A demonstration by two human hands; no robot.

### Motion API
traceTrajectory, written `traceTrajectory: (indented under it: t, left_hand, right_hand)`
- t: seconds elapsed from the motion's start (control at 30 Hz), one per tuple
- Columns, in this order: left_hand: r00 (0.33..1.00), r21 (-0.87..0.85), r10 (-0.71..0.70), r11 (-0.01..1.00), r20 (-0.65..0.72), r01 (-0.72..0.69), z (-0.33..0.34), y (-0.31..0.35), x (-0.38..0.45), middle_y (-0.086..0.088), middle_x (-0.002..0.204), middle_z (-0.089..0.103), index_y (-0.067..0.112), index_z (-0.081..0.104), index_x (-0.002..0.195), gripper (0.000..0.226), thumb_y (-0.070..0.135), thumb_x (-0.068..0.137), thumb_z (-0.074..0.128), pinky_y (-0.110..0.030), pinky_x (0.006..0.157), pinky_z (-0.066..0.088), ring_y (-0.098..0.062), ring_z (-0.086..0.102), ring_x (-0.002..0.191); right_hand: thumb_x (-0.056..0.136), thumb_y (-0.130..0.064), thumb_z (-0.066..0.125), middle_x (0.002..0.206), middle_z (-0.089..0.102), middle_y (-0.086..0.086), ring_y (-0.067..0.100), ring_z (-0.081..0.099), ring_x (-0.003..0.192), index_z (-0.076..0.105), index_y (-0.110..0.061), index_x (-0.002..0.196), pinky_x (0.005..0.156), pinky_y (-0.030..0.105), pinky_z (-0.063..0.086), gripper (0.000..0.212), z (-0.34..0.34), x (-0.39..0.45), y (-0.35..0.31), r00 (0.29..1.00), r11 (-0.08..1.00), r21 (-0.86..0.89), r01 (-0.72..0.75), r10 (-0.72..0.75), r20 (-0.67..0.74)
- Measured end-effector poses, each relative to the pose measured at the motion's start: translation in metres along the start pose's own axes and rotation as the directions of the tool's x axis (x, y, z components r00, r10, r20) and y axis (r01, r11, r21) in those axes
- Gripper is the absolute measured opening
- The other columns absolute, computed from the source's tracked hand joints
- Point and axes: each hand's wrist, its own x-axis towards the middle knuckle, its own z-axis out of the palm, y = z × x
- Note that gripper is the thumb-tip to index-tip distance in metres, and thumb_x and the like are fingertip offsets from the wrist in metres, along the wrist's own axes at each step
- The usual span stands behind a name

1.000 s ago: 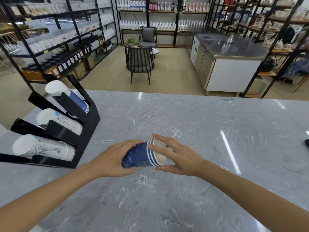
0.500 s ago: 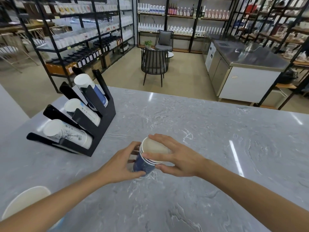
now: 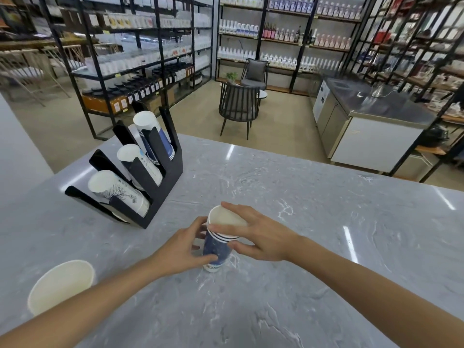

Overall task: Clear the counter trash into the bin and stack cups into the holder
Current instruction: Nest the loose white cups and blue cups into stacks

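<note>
Blue cup stack (image 3: 218, 244) stands upright on the counter (image 3: 301, 247), left hand (image 3: 180, 249) wrapping its lower wall, right hand (image 3: 258, 234) clasping the rim. Holder (image 3: 160, 182) sits up-left of the grip. Advice: squeeze lightly, keep rims nested, tilt toward the blue slot.

Nested blue cups (image 3: 218, 244) upright on counter, black holder (image 3: 160, 179) with three cup stacks

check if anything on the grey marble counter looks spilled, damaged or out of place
Nothing is spilled or damaged. One loose white paper cup stands upright by the near-left edge of the grey marble counter, apart from the black cup holder. Left hand and right hand hold a blue paper cup stack upright.
</note>
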Motion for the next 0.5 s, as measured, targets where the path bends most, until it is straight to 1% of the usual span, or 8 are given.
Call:
traceTrajectory:
  t: [0.07,0.13,0.23,0.3,0.37,0.43,0.47,0.5]
  left_hand:
    - [1.0,-0.008,-0.008,1.0,-0.003,0.008,-0.001,-0.003,-0.002,0.017,0.131,0.06,0.041,0.038,0.134,0.076,0.048,0.073,0.084,-0.026,0.079,0.063,0.002,0.06,0.118]
    - [1.0,0.004,-0.018,1.0,0.007,0.018,-0.001,-0.007,-0.004,0.013,0.132,0.061,0.036,0.039,0.134,0.074,0.045,0.075,0.082,-0.029,0.078,0.063,-0.001,0.06,0.12]
    - [0.998,0.059,-0.039,0.998,0.044,0.036,-0.004,-0.009,-0.008,0.009,0.137,0.058,0.031,0.036,0.139,0.079,0.047,0.075,0.079,-0.029,0.084,0.061,-0.004,0.06,0.122]
    - [0.997,0.114,-0.062,0.992,0.052,0.056,-0.009,-0.01,-0.009,0.006,0.142,0.056,0.028,0.031,0.144,0.085,0.045,0.076,0.079,-0.025,0.09,0.057,-0.009,0.06,0.122]
    - [0.996,0.168,-0.076,0.984,0.052,0.066,-0.019,-0.009,-0.012,0.005,0.145,0.053,0.025,0.029,0.147,0.086,0.04,0.078,0.079,-0.015,0.088,0.05,-0.012,0.059,0.122]
    - [0.996,0.237,-0.066,0.97,0.055,0.051,-0.034,-0.007,-0.017,0.003,0.146,0.052,0.024,0.03,0.148,0.084,0.038,0.08,0.077,-0.007,0.087,0.042,-0.012,0.056,0.124]
    - [0.996,0.27,-0.058,0.962,0.06,0.04,-0.043,-0.005,-0.02,0.002,0.148,0.051,0.023,0.031,0.149,0.082,0.036,0.082,0.076,-0.007,0.09,0.042,-0.012,0.054,0.126]
    - [0.996,0.298,-0.054,0.954,0.067,0.032,-0.053,-0.002,-0.024,0.001,0.149,0.05,0.023,0.032,0.149,0.079,0.034,0.084,0.075,-0.011,0.095,0.042,-0.012,0.052,0.129]
  right_hand:
    - [0.106,-0.045,0.043,0.169,0.016,0.013,0.034,0.028,0.15,0.026,-0.048,0.156,0.119,0.046,0.036,0.053,0.001,0.006,-0.004,1.0,1.0,0.011,-0.016,0.016,0.016]
    - [0.107,-0.045,0.042,0.169,0.015,0.012,0.033,0.024,0.152,0.022,-0.049,0.157,0.119,0.046,0.036,0.054,0.002,0.011,-0.006,0.999,1.0,-0.001,-0.028,0.028,0.036]
    - [0.106,-0.05,0.041,0.169,0.015,0.009,0.03,0.022,0.152,0.019,-0.051,0.157,0.116,0.042,0.038,0.055,0.002,0.015,-0.009,0.998,0.999,-0.019,-0.037,0.038,0.043]
    - [0.105,-0.054,0.04,0.168,0.019,0.009,0.028,0.022,0.152,0.018,-0.053,0.156,0.112,0.04,0.04,0.056,0.001,0.017,-0.012,0.999,0.999,-0.031,-0.037,0.038,0.03]
    - [0.104,-0.057,0.04,0.167,0.022,0.009,0.026,0.02,0.153,0.019,-0.052,0.155,0.112,0.039,0.039,0.056,-0.001,0.019,-0.015,0.999,0.999,-0.035,-0.037,0.038,0.021]
    - [0.103,-0.06,0.038,0.168,0.021,0.007,0.026,0.02,0.154,0.016,-0.053,0.155,0.113,0.039,0.039,0.057,-0.004,0.02,-0.02,0.998,0.998,-0.036,-0.059,0.06,0.027]
    - [0.103,-0.062,0.037,0.168,0.02,0.006,0.026,0.02,0.154,0.014,-0.055,0.155,0.114,0.041,0.039,0.058,-0.006,0.021,-0.022,0.997,0.997,-0.037,-0.072,0.073,0.029]
    - [0.102,-0.063,0.036,0.168,0.019,0.005,0.026,0.02,0.154,0.013,-0.056,0.155,0.114,0.043,0.039,0.058,-0.007,0.022,-0.025,0.996,0.996,-0.042,-0.082,0.083,0.026]
